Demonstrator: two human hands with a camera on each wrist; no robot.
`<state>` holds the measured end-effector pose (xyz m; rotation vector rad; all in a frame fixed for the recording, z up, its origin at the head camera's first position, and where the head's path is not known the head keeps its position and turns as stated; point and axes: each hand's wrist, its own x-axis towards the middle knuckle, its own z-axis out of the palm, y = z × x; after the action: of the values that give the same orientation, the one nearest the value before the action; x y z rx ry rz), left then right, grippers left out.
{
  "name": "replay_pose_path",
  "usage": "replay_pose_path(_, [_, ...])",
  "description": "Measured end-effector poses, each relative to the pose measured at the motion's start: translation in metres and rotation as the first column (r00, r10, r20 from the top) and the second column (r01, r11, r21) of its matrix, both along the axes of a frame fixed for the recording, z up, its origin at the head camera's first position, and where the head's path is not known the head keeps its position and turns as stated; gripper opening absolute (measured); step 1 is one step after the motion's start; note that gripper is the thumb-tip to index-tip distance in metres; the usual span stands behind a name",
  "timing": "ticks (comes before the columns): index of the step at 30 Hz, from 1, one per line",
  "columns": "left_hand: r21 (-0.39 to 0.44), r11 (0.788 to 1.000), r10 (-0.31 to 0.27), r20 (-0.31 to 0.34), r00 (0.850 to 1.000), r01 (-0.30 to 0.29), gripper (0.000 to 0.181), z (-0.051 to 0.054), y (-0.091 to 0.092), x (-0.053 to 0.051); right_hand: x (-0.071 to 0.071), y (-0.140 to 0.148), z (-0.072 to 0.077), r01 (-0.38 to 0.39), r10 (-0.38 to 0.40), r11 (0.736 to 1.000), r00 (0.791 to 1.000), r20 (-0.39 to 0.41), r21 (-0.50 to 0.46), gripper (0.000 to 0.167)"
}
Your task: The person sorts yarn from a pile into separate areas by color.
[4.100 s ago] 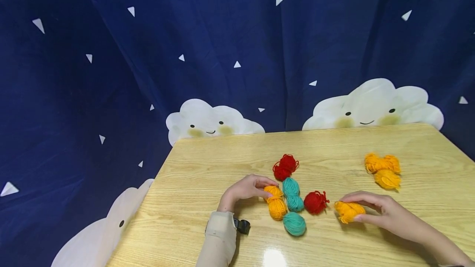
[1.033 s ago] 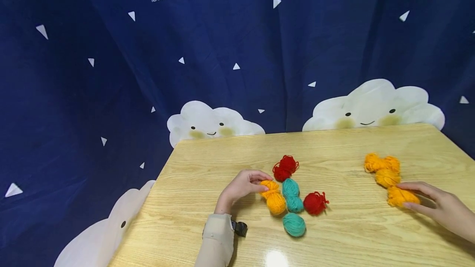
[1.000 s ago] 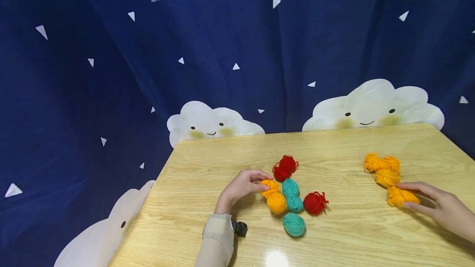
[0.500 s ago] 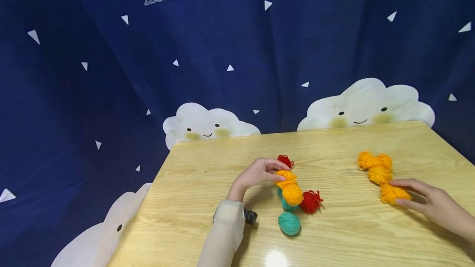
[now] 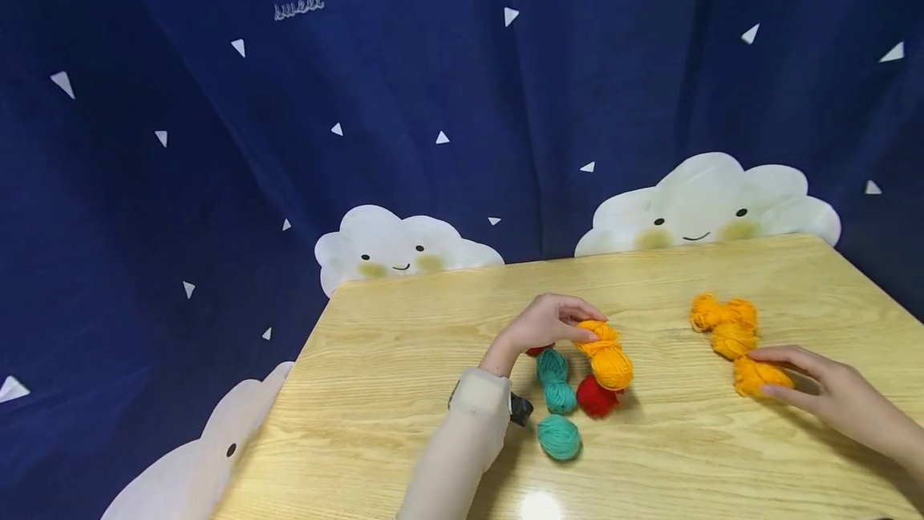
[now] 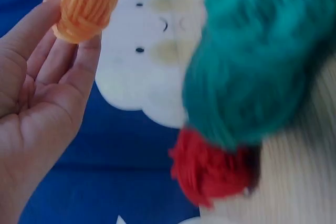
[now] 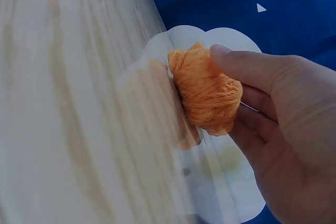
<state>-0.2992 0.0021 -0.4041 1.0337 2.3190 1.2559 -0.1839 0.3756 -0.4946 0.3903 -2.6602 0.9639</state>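
Note:
My left hand (image 5: pixel 541 323) pinches a two-lobed orange yarn bundle (image 5: pixel 609 359) by its upper end, over the tabletop. It hangs just above a red yarn ball (image 5: pixel 596 396), partly covering it. In the left wrist view, fingers and thumb hold the orange yarn (image 6: pixel 86 6) at the top. At the right, my right hand (image 5: pixel 823 387) has thumb and fingers around an orange yarn ball (image 5: pixel 758 376) at the tabletop. That ball sits by an orange yarn ball (image 5: pixel 734 340) and a further orange bundle (image 5: pixel 711 313) behind it.
A two-lobed teal yarn bundle (image 5: pixel 553 382) lies left of the red ball, with a teal ball (image 5: pixel 559 436) in front. Another red yarn bundle (image 5: pixel 537 350) is mostly hidden behind my left wrist. The wooden table (image 5: pixel 404 343) ends at a dark blue curtain (image 5: pixel 404 62).
My left hand has lifted its orange bundle from beside the teal yarn and carried it right, over the red ball. Earlier, my right hand brought its orange ball rightward to the other orange yarn.

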Motion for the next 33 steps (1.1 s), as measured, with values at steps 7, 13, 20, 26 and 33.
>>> replay_pose_path(7, [-0.098, 0.993, 0.066, -0.067, 0.996, -0.072, 0.028, 0.006, 0.041, 0.002, 0.000, 0.002, 0.004, -0.026, 0.025, 1.000, 0.997, -0.075, -0.015, 0.038])
replay_pose_path(13, [-0.130, 0.985, 0.108, -0.077, 0.991, -0.118, 0.026, 0.008, 0.077, 0.002, 0.000, 0.004, 0.009, -0.012, 0.011, 1.000, 0.998, -0.065, -0.004, 0.038])
replay_pose_path(20, [-0.196, 0.961, 0.165, -0.151, 0.975, -0.193, 0.024, 0.008, 0.113, 0.007, 0.000, 0.005, 0.013, 0.006, -0.005, 1.000, 0.999, -0.041, 0.010, 0.037])
replay_pose_path(26, [-0.277, 0.940, 0.133, -0.237, 0.962, -0.198, 0.023, 0.005, 0.137, 0.009, 0.000, 0.001, 0.014, -0.010, 0.010, 1.000, 0.999, -0.042, -0.007, 0.037])
replay_pose_path(33, [-0.319, 0.920, 0.131, -0.295, 0.947, -0.227, 0.022, -0.008, 0.156, 0.012, 0.006, 0.000, 0.009, -0.032, 0.030, 0.999, 0.997, -0.075, -0.028, 0.038])
